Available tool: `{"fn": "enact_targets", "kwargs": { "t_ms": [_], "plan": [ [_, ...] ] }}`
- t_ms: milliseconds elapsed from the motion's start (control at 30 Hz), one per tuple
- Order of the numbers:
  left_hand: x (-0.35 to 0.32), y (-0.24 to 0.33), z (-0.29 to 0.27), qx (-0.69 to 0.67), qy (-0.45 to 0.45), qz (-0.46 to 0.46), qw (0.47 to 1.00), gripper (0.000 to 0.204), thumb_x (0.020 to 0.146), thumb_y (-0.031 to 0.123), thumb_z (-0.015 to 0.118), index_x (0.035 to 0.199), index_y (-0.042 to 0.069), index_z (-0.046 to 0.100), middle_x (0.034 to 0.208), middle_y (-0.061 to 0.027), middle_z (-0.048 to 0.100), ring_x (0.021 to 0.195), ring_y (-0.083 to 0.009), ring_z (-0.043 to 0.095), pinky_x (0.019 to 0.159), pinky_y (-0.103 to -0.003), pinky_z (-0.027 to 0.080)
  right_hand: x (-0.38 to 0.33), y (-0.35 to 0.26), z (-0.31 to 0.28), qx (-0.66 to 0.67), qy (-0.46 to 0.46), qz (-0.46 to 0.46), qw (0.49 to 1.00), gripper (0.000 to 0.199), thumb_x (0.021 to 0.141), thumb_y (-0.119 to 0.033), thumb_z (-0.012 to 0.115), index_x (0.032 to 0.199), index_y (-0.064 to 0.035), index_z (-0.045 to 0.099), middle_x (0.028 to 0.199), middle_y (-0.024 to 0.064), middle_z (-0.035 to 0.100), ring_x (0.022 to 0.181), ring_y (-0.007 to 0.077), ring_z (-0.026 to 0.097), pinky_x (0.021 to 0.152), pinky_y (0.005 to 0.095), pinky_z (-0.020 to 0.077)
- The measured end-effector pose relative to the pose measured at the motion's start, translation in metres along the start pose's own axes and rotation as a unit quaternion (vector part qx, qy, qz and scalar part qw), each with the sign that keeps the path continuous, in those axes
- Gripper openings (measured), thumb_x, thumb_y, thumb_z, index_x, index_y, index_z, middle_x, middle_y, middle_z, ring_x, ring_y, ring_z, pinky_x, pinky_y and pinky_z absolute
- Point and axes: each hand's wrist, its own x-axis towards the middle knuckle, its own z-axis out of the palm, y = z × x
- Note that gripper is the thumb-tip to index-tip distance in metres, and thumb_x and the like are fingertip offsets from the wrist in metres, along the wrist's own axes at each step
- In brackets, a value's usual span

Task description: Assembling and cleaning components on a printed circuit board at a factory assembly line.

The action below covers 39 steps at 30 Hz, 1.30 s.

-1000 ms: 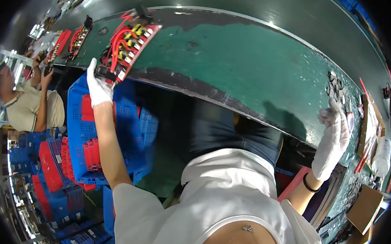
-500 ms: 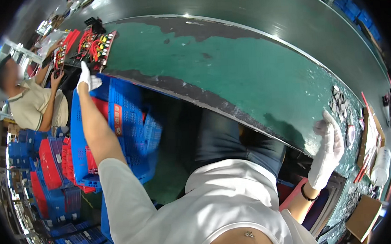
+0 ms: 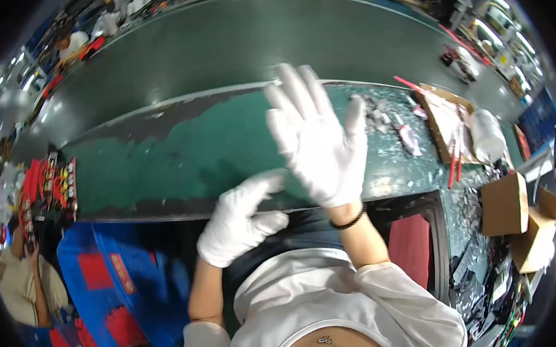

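My right hand (image 3: 320, 146), in a white glove, is raised over the worktable (image 3: 146, 171) with its palm showing and its fingers spread. Nothing is in it. My left hand (image 3: 236, 223), also white-gloved, is just left of it and lower, by the table's near edge. Its thumb stands apart from its slightly blurred fingers, and I see nothing held. The two hands do not touch. The worktable has a worn green top with dark bare patches. Just right of my right hand lie small grey pieces (image 3: 380, 116) in a loose scatter.
At the right are a shallow cardboard tray (image 3: 438, 127) with red sticks, a clear plastic-wrapped roll (image 3: 487, 136) and a brown carton (image 3: 504, 205). Boards with red wires (image 3: 62, 185) lie at the table's left end. A blue crate (image 3: 82, 272) stands below, near a co-worker (image 3: 26, 287).
My view has turned to the right. My left hand has come from beside the blue crate to in front of me. My right hand has come inward and up, close to the left.
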Motion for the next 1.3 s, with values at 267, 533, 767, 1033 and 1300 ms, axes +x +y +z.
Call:
{"fn": "enact_targets", "kwargs": {
  "t_ms": [267, 533, 767, 1033, 1300],
  "plan": [
    [0.016, 0.008, 0.060, 0.009, 0.105, -0.011, 0.994, 0.014, 0.086, 0.015, 0.055, 0.083, 0.001, 0.055, 0.065, -0.0124, 0.052, 0.056, -0.0311, 0.050, 0.053, -0.039, 0.041, 0.008, 0.005, 0.014, -0.298, -0.048, -0.082, 0.950, 0.077, 0.085, -0.060, 0.039, 0.143, -0.0164, 0.013, 0.149, 0.0079, 0.011, 0.136, 0.0256, 0.014, 0.110, 0.0414, 0.0192],
    [0.013, 0.004, 0.036, -0.112, 0.003, -0.096, 0.989, 0.016, 0.083, 0.018, 0.060, 0.082, 0.003, 0.055, 0.063, -0.0085, 0.054, 0.054, -0.0226, 0.051, 0.053, -0.032, 0.042, 0.009, -0.005, -0.003, -0.819, -0.020, -0.241, 0.521, 0.069, 0.087, -0.018, 0.054, 0.142, -0.0034, 0.014, 0.149, 0.0158, 0.008, 0.137, 0.0280, 0.011, 0.109, 0.0383, 0.0145],
    [0.011, 0.012, 0.049, -0.002, 0.078, -0.095, 0.992, 0.020, 0.086, 0.018, 0.059, 0.075, 0.001, 0.054, 0.061, -0.0091, 0.052, 0.054, -0.0203, 0.051, 0.051, -0.032, 0.040, 0.021, 0.004, -0.005, -0.911, -0.032, -0.252, 0.324, 0.071, 0.074, -0.015, 0.066, 0.135, -0.0028, 0.032, 0.140, 0.0259, 0.027, 0.128, 0.0454, 0.025, 0.103, 0.0460, 0.0281],
    [0.013, 0.007, 0.021, 0.103, -0.028, -0.059, 0.993, 0.011, 0.076, 0.012, 0.063, 0.082, 0.005, 0.057, 0.067, -0.0115, 0.054, 0.065, -0.0329, 0.052, 0.061, -0.043, 0.042, 0.015, 0.001, -0.009, -0.899, -0.011, -0.238, 0.367, 0.057, 0.075, -0.021, 0.067, 0.124, -0.0016, 0.045, 0.134, 0.0283, 0.033, 0.122, 0.0448, 0.036, 0.098, 0.0436, 0.0356],
    [0.053, -0.006, 0.009, -0.079, 0.362, 0.070, 0.926, 0.068, 0.081, 0.011, 0.066, 0.136, 0.002, 0.029, 0.136, -0.0202, 0.038, 0.124, -0.0322, 0.040, 0.103, -0.041, 0.031, -0.040, 0.030, -0.006, -0.861, -0.029, 0.079, 0.502, 0.032, 0.081, -0.035, 0.063, 0.082, -0.0034, 0.059, 0.064, 0.0116, 0.060, 0.055, 0.0245, 0.059, 0.051, 0.0321, 0.0452]
  ]
}}
